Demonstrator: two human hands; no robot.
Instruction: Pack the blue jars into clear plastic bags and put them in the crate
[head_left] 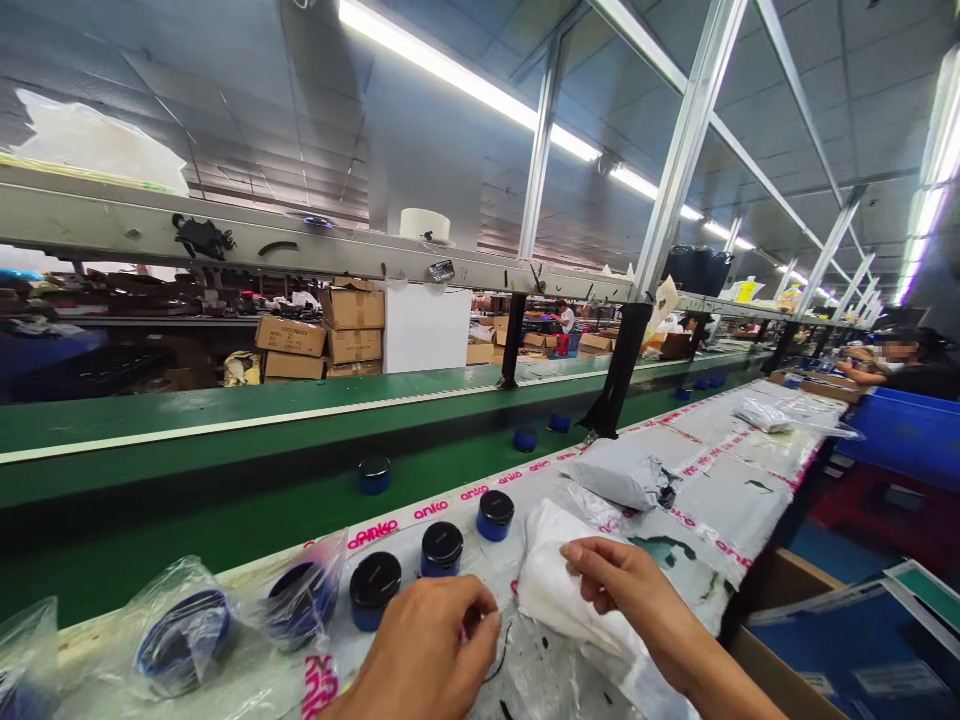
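My left hand [431, 650] is over the near edge of the bench, fingers curled and thumb close to the index finger. Anything between those fingertips is too small to make out. To its right, my right hand [619, 580] pinches thumb and fingers together over a soft white stack of sheets or bags [551, 560]; whether it grips any of it is unclear. Just beyond my left hand stand round blue parts with glossy black tops: one [375, 590], another [441, 548] and a third [496, 515]. Further left, blue round parts [184, 640] lie in clear plastic bags.
A green conveyor belt [247, 520] runs behind the bench, carrying more blue-and-black parts [374, 475]. A white plastic package [619, 472] lies beyond my right hand. Black-wrapped posts [619, 370] rise along the belt. Blue crates [911, 435] and a person [911, 365] are at right.
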